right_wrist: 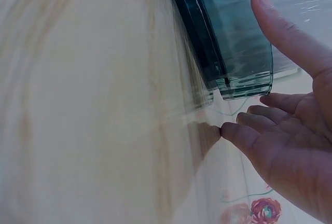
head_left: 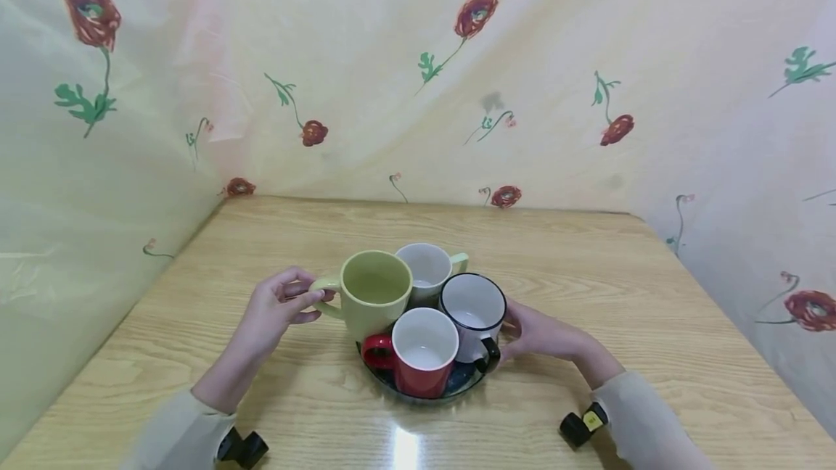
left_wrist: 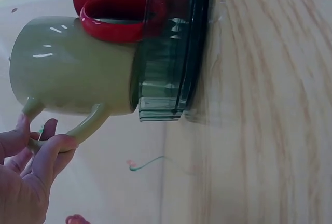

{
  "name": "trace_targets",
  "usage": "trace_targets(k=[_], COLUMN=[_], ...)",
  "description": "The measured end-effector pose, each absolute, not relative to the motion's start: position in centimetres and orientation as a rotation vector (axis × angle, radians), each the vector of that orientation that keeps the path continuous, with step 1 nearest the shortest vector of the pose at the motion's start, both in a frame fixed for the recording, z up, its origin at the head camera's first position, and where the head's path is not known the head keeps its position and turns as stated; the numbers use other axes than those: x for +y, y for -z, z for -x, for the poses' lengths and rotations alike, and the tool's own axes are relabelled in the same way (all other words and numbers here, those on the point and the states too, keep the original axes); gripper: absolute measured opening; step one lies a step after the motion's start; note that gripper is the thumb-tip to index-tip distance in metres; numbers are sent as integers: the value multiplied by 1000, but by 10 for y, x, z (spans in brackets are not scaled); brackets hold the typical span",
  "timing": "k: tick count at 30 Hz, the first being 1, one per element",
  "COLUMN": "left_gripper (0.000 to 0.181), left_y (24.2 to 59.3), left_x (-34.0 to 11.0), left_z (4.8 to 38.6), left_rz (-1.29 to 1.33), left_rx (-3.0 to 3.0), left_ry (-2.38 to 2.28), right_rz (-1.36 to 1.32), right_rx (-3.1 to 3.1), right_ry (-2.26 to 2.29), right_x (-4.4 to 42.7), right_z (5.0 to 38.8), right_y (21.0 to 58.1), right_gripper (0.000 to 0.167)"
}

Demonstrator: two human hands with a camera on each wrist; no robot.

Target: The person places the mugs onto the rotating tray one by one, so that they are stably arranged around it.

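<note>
My left hand pinches the handle of a yellow-green mug, its thumb and fingers round the handle in the left wrist view. The mug stands at the left of a round tray with a see-through greenish wall. Beside the tray's right side, my right hand has its fingers extended, with the thumb at the wall. Nearest to it is a white mug with a black rim and handle. A red mug with a white inside stands in front.
Behind these stands a white mug with a pale green handle, the mugs crowded close together. The tray rests on a wood-grain table. Flowered sheeting rises along the table's back and sides.
</note>
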State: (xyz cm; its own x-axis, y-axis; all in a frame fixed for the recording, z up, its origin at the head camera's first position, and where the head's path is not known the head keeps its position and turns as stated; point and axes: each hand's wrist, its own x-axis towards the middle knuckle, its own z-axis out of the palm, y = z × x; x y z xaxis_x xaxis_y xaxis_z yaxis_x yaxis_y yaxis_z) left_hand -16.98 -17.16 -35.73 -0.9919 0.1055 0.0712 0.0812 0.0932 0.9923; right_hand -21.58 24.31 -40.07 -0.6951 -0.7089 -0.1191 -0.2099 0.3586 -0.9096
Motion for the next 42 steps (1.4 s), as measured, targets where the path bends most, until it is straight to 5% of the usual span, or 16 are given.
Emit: trace_targets(k=[36, 42], left_gripper=[5, 20], left_y=[376, 374], left_x=[-163, -166], left_z=[171, 171], left_rz=[-117, -132], left_rx=[2181, 2147], left_ry=[-2162, -2172], right_rz=[814, 818], right_rx=[2105, 2115], right_ry=[1338, 1331], right_x=[243, 243], right_z=[216, 216], right_y=[404, 403], right_gripper=[104, 101])
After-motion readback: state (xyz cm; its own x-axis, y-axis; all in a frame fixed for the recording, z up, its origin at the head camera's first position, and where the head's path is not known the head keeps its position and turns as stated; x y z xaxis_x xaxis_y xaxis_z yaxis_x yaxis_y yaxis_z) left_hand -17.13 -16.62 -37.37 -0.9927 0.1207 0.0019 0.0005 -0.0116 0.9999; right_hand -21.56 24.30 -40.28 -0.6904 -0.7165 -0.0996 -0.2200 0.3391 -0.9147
